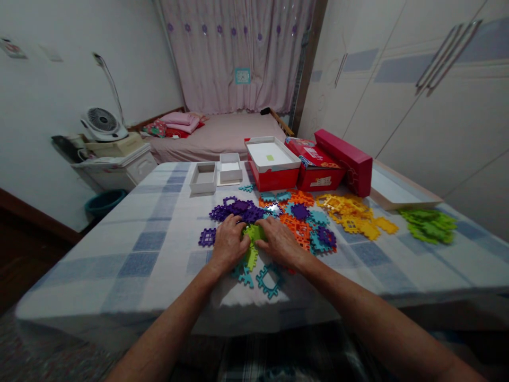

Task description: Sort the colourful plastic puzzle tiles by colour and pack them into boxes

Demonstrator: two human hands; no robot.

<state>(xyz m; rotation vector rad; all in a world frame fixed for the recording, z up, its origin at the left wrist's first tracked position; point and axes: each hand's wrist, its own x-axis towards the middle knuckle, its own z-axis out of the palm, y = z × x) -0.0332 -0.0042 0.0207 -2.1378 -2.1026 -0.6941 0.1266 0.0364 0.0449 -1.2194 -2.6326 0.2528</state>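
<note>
Between my hands are lime-green interlocking plastic tiles [251, 259] with notched edges. My left hand [228, 243] grips them from the left, thumb and fingers closed. From the right, my right hand [280, 243] is closed on the same green tiles; its fingertips are partly hidden. Purple tiles [240, 209] are heaped just beyond my hands, and a single purple window tile [207, 237] lies left of my left hand. Close to the table's front edge lies a turquoise frame tile [272, 292]. Orange tiles [297, 231], mixed with turquoise and purple ones, spread right of my right hand.
Farther right are yellow tiles [360, 225] and a green tile pile [429, 227]. Along the back stand small white boxes [203, 185], a red-and-white box [276, 179], a red carton [322, 178], a long red box [360, 170] and a shallow lid [401, 191].
</note>
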